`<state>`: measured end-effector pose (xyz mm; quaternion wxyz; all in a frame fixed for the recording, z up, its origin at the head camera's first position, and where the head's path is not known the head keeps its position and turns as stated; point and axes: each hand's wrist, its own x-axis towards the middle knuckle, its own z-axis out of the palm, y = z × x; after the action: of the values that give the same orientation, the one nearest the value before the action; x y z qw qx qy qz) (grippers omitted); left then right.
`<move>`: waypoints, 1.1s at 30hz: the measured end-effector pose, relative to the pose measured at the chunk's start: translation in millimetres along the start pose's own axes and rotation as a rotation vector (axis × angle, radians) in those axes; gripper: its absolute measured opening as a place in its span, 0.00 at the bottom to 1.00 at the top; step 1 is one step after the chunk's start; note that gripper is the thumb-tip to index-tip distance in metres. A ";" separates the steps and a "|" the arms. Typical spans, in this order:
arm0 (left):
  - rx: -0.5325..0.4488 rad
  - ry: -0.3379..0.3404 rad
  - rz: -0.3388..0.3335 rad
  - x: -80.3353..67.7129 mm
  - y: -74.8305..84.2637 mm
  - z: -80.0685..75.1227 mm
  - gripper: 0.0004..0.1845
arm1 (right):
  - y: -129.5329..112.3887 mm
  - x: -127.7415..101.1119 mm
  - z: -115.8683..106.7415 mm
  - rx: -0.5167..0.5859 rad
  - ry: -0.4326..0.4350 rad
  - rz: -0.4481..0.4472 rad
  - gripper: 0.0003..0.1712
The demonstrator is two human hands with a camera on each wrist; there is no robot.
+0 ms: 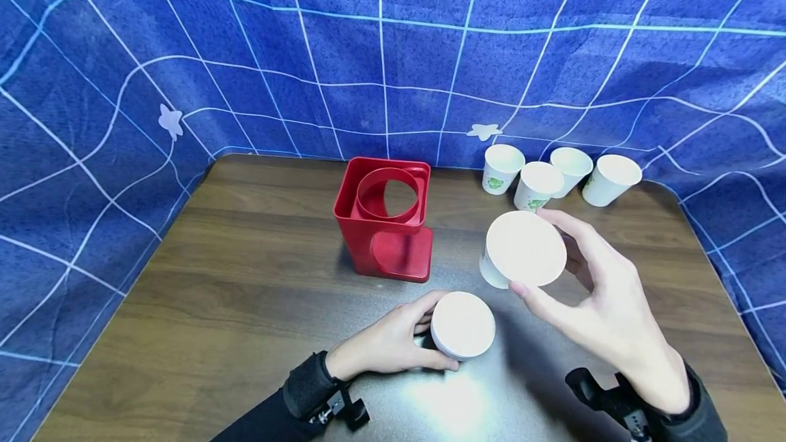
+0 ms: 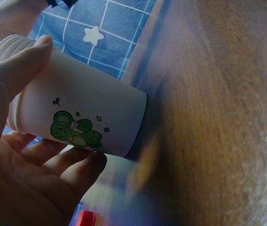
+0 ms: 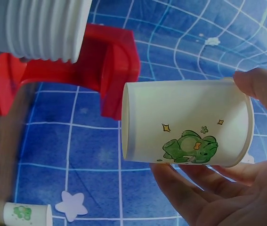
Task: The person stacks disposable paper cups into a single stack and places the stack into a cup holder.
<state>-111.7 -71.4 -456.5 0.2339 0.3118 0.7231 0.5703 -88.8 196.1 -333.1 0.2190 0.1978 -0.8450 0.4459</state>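
Near the table's front my left hand (image 1: 393, 343) grips a stack of nested white paper cups (image 1: 463, 325), fingers on one side and thumb on the other. In the left wrist view the stack (image 2: 95, 103) shows several rims, a green bear print, and its base close over the wood. My right hand (image 1: 608, 299) holds a single paper cup (image 1: 526, 249) raised to the right of the stack, mouth up, between thumb and fingers. That cup (image 3: 185, 117) also carries a green bear print. Behind the stack stands a red plastic holder (image 1: 356, 241) with a round ring inside its square top.
Several more paper cups stand at the table's back right, among them a front one (image 1: 537, 186) and a rightmost one (image 1: 608, 183). A blue gridded cloth (image 1: 393, 53) with star shapes hangs along the back and sides of the wooden table (image 1: 245, 258).
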 end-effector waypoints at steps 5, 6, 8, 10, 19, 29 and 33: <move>0.002 0.006 -0.025 0.9 -1.3 -0.1 0.44 | -3.3 -0.9 -3.8 0.005 -0.012 -0.095 0.56; 0.002 0.005 -0.025 1.0 -1.4 0.1 0.44 | -4.1 -1.3 -4.7 0.010 -0.024 -0.100 0.56; 0.012 0.005 -0.011 1.2 -2.2 0.4 0.44 | -5.3 -2.0 -6.1 0.014 -0.051 -0.112 0.56; 0.017 0.005 0.000 1.2 -2.6 0.7 0.44 | -5.9 -2.9 -6.8 0.020 -0.078 -0.127 0.56; 0.016 0.003 0.016 0.4 -1.2 0.0 0.46 | -8.0 -6.3 -6.7 0.012 -0.186 -0.160 0.53; 0.024 0.000 0.023 0.6 -2.1 0.3 0.44 | -7.5 -8.8 -2.8 0.043 -0.276 -0.180 0.55; 0.027 -0.002 0.021 0.5 -2.0 0.4 0.43 | -9.0 -9.7 -1.3 0.022 -0.356 -0.105 0.54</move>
<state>-112.2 -71.2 -458.5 0.2244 0.3229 0.7273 0.5626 -75.8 193.8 -331.7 0.0870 0.3199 -0.8539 0.4012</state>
